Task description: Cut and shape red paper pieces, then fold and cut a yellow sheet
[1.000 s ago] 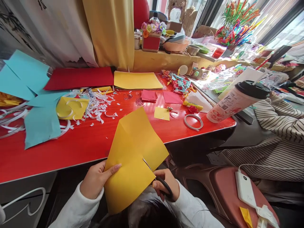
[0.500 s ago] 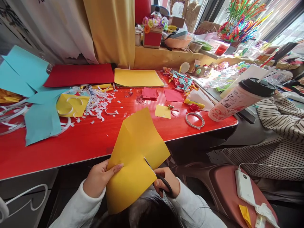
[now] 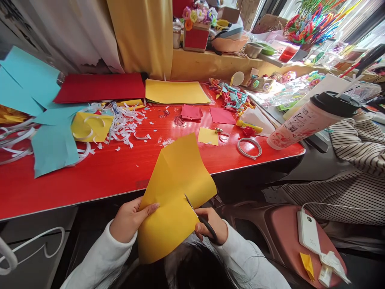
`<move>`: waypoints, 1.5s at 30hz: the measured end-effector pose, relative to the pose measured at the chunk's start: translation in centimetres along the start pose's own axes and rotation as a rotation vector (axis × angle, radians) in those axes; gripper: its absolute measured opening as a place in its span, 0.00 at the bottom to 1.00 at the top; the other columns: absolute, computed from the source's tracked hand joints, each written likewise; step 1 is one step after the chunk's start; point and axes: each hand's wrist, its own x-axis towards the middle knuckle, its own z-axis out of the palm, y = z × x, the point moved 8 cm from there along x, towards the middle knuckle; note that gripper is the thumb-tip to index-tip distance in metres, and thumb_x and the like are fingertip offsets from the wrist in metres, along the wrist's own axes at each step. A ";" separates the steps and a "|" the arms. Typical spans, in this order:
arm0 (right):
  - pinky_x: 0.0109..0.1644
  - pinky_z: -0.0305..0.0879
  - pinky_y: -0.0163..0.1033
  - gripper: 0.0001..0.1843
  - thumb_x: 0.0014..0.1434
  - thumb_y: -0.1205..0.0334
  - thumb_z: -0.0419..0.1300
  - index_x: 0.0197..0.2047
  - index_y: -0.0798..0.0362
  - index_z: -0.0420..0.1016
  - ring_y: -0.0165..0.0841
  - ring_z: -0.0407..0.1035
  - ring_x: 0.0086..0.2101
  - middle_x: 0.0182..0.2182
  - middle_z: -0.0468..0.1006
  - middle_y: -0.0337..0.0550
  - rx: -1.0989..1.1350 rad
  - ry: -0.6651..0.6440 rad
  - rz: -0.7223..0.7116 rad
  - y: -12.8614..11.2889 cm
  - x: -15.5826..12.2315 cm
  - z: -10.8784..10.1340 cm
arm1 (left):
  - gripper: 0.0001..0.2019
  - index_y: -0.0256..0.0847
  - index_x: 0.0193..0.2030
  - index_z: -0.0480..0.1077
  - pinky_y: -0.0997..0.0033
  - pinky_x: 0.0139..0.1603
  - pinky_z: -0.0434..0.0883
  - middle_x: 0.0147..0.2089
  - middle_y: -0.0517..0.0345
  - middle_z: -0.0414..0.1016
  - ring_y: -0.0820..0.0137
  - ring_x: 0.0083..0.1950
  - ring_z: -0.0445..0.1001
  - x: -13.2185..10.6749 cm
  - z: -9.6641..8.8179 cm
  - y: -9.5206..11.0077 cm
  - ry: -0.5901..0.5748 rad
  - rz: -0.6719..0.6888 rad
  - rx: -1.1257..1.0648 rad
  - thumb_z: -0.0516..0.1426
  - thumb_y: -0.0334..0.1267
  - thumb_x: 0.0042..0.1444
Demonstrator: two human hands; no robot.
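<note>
My left hand (image 3: 129, 219) pinches the left edge of a large yellow sheet of paper (image 3: 168, 200), thumb on top and fingers underneath. The sheet hangs in front of the table's near edge, with a faint crease and a cut running in from its right side. In my right hand (image 3: 212, 225) is a pair of scissors with black handles (image 3: 209, 229). The fingers are wrapped round the handles, and the blades lie in the cut, partly hidden by the paper. On the table beyond the sheet lies a small yellow paper square (image 3: 208, 136).
White paper scraps (image 3: 126, 124), blue paper (image 3: 54, 150), red sheets (image 3: 100, 87) and yellow sheets (image 3: 176, 92) lie on the red table (image 3: 99, 180). A lidded cup (image 3: 309, 120) leans at the right end. A power bank (image 3: 309, 232) rests on a stool (image 3: 282, 224). A person's striped sleeve (image 3: 349, 140) is at far right.
The view has shifted slightly. The scissors' blades appear a little more closed in the cut, and both hands keep their hold on the paper and scissors.
</note>
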 end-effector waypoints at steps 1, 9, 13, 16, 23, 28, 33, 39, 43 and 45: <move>0.15 0.43 0.29 0.29 0.31 0.38 0.60 0.22 0.60 0.65 0.20 0.52 0.12 0.08 0.60 0.32 0.013 0.010 0.007 0.1 0.0 0.0 | 0.20 0.36 0.29 0.71 0.69 0.29 0.68 0.28 0.53 0.75 0.62 0.32 0.72 0.0 0.1 0.0 -0.003 0.000 -0.009 0.62 0.49 0.31; 0.13 0.41 0.28 0.30 0.30 0.40 0.62 0.26 0.61 0.69 0.20 0.50 0.09 0.06 0.59 0.30 0.087 0.107 0.066 1.2 0.0 -0.6 | 0.20 0.36 0.29 0.71 0.69 0.31 0.68 0.28 0.53 0.75 0.63 0.32 0.72 0.3 0.2 -0.4 -0.009 -0.005 -0.030 0.62 0.48 0.31; 0.11 0.41 0.28 0.28 0.31 0.43 0.62 0.26 0.61 0.69 0.20 0.50 0.08 0.06 0.60 0.31 0.102 0.144 0.071 1.5 0.0 -0.7 | 0.20 0.35 0.29 0.70 0.68 0.30 0.68 0.28 0.52 0.75 0.62 0.32 0.72 0.4 0.0 -0.4 -0.004 -0.005 0.006 0.62 0.50 0.31; 0.10 0.42 0.27 0.25 0.32 0.45 0.63 0.24 0.60 0.69 0.20 0.51 0.08 0.06 0.61 0.31 0.097 0.159 0.103 1.8 0.0 -0.8 | 0.21 0.35 0.28 0.71 0.67 0.30 0.68 0.29 0.52 0.75 0.63 0.31 0.72 0.4 0.0 -0.5 0.001 -0.002 0.019 0.62 0.50 0.31; 0.09 0.44 0.26 0.22 0.33 0.49 0.65 0.24 0.60 0.68 0.21 0.53 0.08 0.07 0.62 0.31 0.077 0.145 0.131 2.1 -0.2 -0.8 | 0.21 0.35 0.29 0.71 0.68 0.30 0.68 0.30 0.51 0.75 0.63 0.31 0.72 0.5 -0.1 -0.8 -0.008 -0.013 -0.016 0.62 0.50 0.30; 0.09 0.44 0.27 0.21 0.34 0.49 0.64 0.23 0.59 0.67 0.20 0.52 0.08 0.07 0.61 0.30 0.060 0.127 0.098 1.7 -0.3 -0.7 | 0.23 0.35 0.30 0.71 0.66 0.31 0.69 0.31 0.50 0.76 0.61 0.33 0.72 0.6 -0.2 -0.8 -0.005 -0.007 0.005 0.62 0.52 0.29; 0.11 0.43 0.28 0.26 0.32 0.42 0.61 0.20 0.58 0.64 0.21 0.53 0.08 0.07 0.62 0.32 0.085 0.053 0.075 0.9 -0.2 -0.2 | 0.22 0.35 0.30 0.71 0.67 0.32 0.70 0.32 0.50 0.76 0.61 0.34 0.72 0.6 -0.4 -0.8 0.020 0.009 0.003 0.62 0.51 0.29; 0.13 0.46 0.28 0.28 0.30 0.39 0.61 0.21 0.59 0.65 0.21 0.55 0.10 0.08 0.63 0.33 0.033 0.013 0.081 0.8 -0.1 -0.3 | 0.19 0.36 0.28 0.71 0.69 0.31 0.69 0.30 0.53 0.76 0.63 0.32 0.72 0.3 -0.5 -0.8 0.023 0.010 -0.022 0.63 0.48 0.29; 0.14 0.48 0.28 0.29 0.30 0.38 0.60 0.21 0.59 0.65 0.21 0.56 0.11 0.10 0.63 0.33 0.028 -0.040 0.077 1.2 0.0 -0.2 | 0.18 0.36 0.28 0.71 0.72 0.30 0.68 0.29 0.55 0.76 0.66 0.30 0.71 0.3 -0.4 -0.8 -0.003 0.013 -0.051 0.63 0.45 0.31; 0.16 0.49 0.29 0.30 0.30 0.39 0.60 0.23 0.60 0.66 0.21 0.56 0.12 0.11 0.63 0.33 0.030 -0.082 0.070 1.3 0.1 0.0 | 0.17 0.37 0.28 0.72 0.73 0.29 0.67 0.29 0.56 0.76 0.67 0.30 0.71 0.2 -0.4 -0.8 -0.012 0.019 -0.040 0.63 0.45 0.31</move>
